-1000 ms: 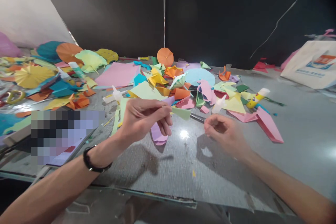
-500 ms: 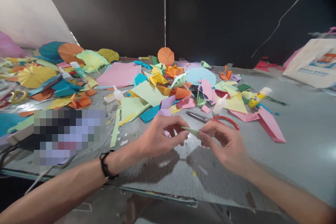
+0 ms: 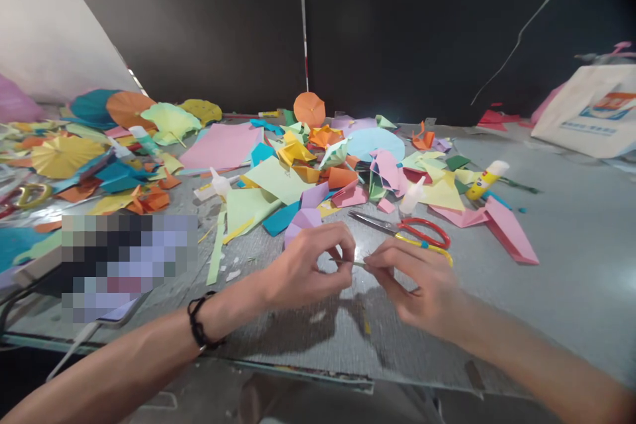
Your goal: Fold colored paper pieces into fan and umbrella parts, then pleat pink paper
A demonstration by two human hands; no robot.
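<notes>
Between my two hands is a small strip of folded light green paper (image 3: 358,264), seen nearly edge-on. My left hand (image 3: 318,265) pinches one end with thumb and fingertips, a black braided bracelet on its wrist. The other end is pinched by my right hand (image 3: 420,278). Both hands hover just above the grey table. Right behind them lie scissors (image 3: 424,233) with red and yellow handles, the blades pointing left. A purple pleated paper piece (image 3: 303,224) sits just behind my left hand.
Coloured paper scraps and folded pieces (image 3: 288,179) cover the table's back half. Glue bottles (image 3: 412,195), a yellow glue stick (image 3: 487,180) and a pink folded strip (image 3: 511,232) lie among them. A blurred phone-like device with a cable (image 3: 89,331) is at left; a white bag (image 3: 591,112) stands at right.
Both hands have come slightly lower and closer together, with the green paper turned thinner to view. More of the scissors and the purple piece shows behind them.
</notes>
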